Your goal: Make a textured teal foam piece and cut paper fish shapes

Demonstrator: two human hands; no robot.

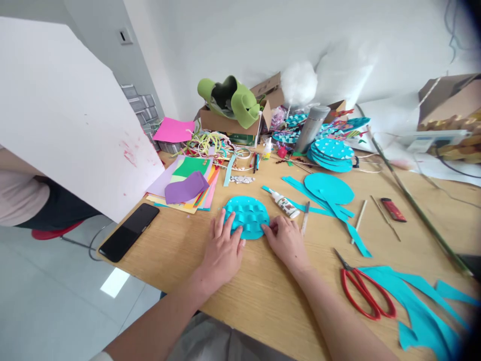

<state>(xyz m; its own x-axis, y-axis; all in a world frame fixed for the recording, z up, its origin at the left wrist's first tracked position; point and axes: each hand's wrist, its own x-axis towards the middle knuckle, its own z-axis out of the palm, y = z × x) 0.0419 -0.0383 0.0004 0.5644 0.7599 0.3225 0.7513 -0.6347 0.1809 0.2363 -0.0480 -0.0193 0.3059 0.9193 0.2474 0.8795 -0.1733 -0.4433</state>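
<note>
A turquoise paper disc (pixel 246 217) lies on the wooden table in front of me, with rows of raised paper loops across it. My left hand (pixel 224 245) rests on its left side, fingers stretched out and spread over the loops. At the right edge, my right hand (pixel 287 239) has its thumb and fingers curled together in a pinch on the rim. Just beyond that hand are a white glue bottle (pixel 284 204) on its side and a slim pen-like tool (pixel 305 218). A plain turquoise paper disc (pixel 329 188) lies farther right, overlapping several turquoise strips (pixel 356 239).
Red-handled scissors (pixel 364 293) lie at right beside turquoise scraps (pixel 421 306). A black phone (pixel 130 232) is near the left edge. Coloured paper (pixel 188 188), a metal flask (pixel 311 129) and a felt-filled box (pixel 229 122) stand behind. Someone sits left, behind a white board (pixel 75 110).
</note>
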